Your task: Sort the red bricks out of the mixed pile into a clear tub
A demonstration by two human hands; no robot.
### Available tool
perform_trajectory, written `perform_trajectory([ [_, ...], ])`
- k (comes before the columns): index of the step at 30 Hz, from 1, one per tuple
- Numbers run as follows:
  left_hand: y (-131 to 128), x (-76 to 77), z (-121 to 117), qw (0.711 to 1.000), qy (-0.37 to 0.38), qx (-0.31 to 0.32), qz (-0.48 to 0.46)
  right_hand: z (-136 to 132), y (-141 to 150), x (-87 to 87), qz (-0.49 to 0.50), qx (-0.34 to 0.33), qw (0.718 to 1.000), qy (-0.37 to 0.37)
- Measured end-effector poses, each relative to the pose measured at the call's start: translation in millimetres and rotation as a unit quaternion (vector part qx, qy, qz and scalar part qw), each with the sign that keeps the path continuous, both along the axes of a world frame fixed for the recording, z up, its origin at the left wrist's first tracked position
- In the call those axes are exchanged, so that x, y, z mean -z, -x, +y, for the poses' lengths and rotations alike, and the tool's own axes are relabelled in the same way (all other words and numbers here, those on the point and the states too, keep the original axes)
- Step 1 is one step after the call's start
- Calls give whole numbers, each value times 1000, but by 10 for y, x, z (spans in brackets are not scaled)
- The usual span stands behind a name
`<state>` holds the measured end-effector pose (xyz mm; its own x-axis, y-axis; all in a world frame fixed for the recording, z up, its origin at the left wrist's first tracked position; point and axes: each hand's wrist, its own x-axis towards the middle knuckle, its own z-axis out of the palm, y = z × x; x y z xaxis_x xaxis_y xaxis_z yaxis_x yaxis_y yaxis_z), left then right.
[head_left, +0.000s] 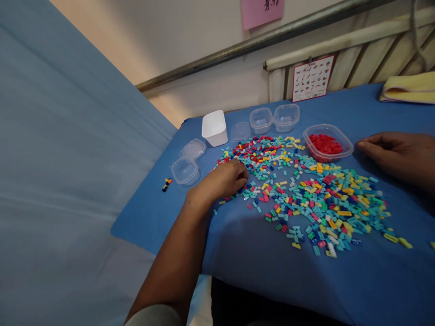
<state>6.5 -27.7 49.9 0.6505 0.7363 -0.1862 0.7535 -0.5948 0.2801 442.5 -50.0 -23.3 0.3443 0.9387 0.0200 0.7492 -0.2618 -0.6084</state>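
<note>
Blue table (152,213), scattered bricks (340,203), left hand (230,176) curled, fingertips hidden, right hand (390,151) loosely bent, grips impossible to tell.

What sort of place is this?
Probably an indoor tabletop workspace: toy building bricks lie spread across a blue table, a clear plastic tub holds red pieces, and a printed picture chart hangs behind.

Nothing can be read: dark handwriting on the pink note (258,17) is cut off, the picture chart's (312,79) print too small.
</note>
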Motion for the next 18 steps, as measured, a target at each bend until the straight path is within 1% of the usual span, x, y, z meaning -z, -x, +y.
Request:
perform_trajectory([
  [5, -60, 14, -46, 998, -37, -23, 55, -6, 7, -23, -4, 4, 1000, 9],
  [8, -58, 55, -42, 996, -53, -26, 59, -5, 16, -42, -8, 3, 1000, 10],
  [12, 1, 83, -37, 998, -48, -32, 6, 5, 21, -64, -11, 18, 1000, 18],
  [16, 74, 59, -58, 994, -9, -38, -99, 18, -7, -47, -15, 10, 1000, 12],
  [18, 102, 53, -64, 987, 14, -56, -153, 26, -21, -26, -24, 11, 1000, 13],
])
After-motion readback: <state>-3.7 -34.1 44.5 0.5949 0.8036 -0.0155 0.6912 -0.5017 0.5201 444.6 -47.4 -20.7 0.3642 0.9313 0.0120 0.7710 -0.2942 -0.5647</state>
